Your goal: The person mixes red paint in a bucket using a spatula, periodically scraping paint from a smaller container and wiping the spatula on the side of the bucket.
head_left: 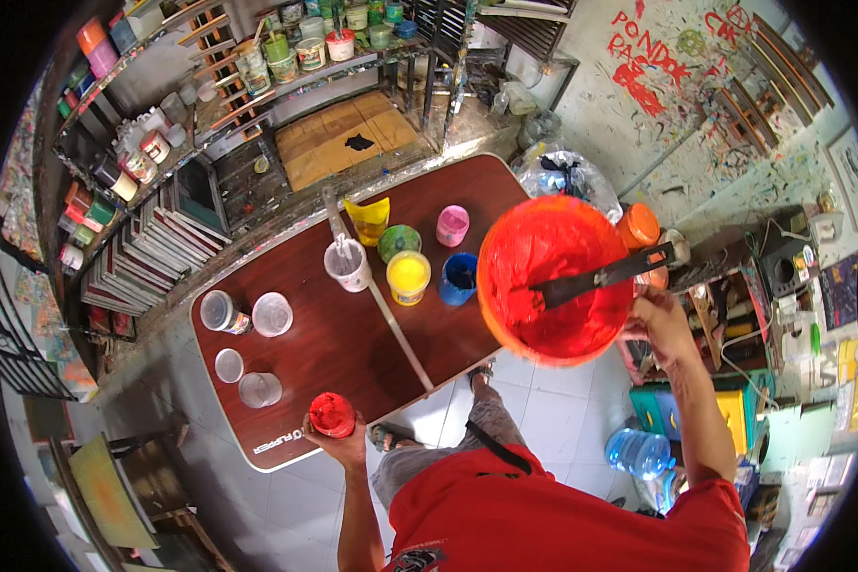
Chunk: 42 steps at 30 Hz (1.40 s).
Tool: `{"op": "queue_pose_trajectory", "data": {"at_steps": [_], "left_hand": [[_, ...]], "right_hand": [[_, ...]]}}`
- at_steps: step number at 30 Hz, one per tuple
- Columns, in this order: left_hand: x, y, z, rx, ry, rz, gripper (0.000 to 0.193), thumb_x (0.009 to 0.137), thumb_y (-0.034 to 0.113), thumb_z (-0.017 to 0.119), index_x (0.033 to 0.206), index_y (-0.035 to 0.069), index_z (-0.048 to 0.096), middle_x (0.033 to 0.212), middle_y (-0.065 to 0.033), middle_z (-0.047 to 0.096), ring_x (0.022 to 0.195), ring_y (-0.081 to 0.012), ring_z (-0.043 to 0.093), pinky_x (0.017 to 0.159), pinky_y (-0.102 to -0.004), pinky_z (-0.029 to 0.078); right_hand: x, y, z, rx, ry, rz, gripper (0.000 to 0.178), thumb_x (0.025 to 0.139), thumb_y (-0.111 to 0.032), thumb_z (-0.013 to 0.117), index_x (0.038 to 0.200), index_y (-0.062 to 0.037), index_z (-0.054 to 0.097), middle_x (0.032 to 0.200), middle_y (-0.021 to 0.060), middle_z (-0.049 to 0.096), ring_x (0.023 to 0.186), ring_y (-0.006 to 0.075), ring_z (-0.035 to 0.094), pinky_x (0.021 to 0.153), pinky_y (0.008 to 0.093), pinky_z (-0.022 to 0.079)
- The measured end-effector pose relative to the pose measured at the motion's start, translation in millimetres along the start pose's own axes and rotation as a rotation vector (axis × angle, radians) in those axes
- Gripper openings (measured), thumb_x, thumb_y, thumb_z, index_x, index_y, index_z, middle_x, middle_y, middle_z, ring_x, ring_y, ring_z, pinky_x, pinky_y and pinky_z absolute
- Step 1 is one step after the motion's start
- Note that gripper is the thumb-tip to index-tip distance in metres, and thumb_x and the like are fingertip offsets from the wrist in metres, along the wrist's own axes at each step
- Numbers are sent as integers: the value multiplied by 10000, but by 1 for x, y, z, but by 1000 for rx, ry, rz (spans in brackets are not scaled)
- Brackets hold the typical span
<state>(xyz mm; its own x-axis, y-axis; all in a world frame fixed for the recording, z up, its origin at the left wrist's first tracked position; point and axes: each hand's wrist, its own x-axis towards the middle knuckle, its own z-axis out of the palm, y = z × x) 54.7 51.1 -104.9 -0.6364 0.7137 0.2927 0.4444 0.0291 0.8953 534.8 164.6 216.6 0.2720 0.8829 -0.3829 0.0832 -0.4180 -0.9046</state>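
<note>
My left hand [341,446] is wrapped round a small clear cup [355,419] of red paint, near the table's front edge. My right hand [663,329] grips the side of an orange bucket [499,332], raised over the right end of the table. Thick red paint [567,234] coats the inside of the bucket. Across its rim leans a dark spatula [605,277], its blade in the paint and its handle pointing right. Beside the bucket stand a blue cup [459,291], a pink cup [453,225] and a yellow paint cup [409,277].
The brown folding table [305,334] also holds a whitish cup [347,276] with a stick, a green-smeared cup [399,244] and several clear cups [273,315] at left. Paint-pot shelves [305,81] stand behind. A blue water bottle [639,453] lies on the floor at right.
</note>
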Motion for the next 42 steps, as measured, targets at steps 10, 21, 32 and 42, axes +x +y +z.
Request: {"op": "queue_pose_trajectory", "data": {"at_steps": [10,21,32,42], "left_hand": [[-60,59,139,194,280,-170,923,656,138,907,1392,17,365,1298,-179,484,1192,-324,536,1025,-461,461],[-84,77,218,335,283,-256,965,641,131,907,1411,8,339,1307,-210,493,1242,-365,529,1065,-490,435],[-74,19,266,319,185,-150,983,597,190,929,1391,47,367,1257,-231,563,1135,-429,603,976,-522,507],[-74,-21,295,45,257,-125,1021,608,124,987,1413,-28,379,1354,-218,439,1227,-368,498,1060,-475,443]], "right_hand": [[368,23,2,-11,-38,-46,266,849,-170,753,1027,-9,638,863,90,698,667,209,713,608,322,635],[519,123,61,111,-45,229,224,850,-263,731,857,-58,642,911,120,699,750,271,735,725,429,652],[433,146,-6,103,-258,97,836,963,-494,689,1541,-11,325,1199,170,652,904,333,760,693,436,646],[205,277,-202,220,205,350,825,1021,-544,549,1621,-116,178,1465,262,469,1039,421,708,830,492,586]]}}
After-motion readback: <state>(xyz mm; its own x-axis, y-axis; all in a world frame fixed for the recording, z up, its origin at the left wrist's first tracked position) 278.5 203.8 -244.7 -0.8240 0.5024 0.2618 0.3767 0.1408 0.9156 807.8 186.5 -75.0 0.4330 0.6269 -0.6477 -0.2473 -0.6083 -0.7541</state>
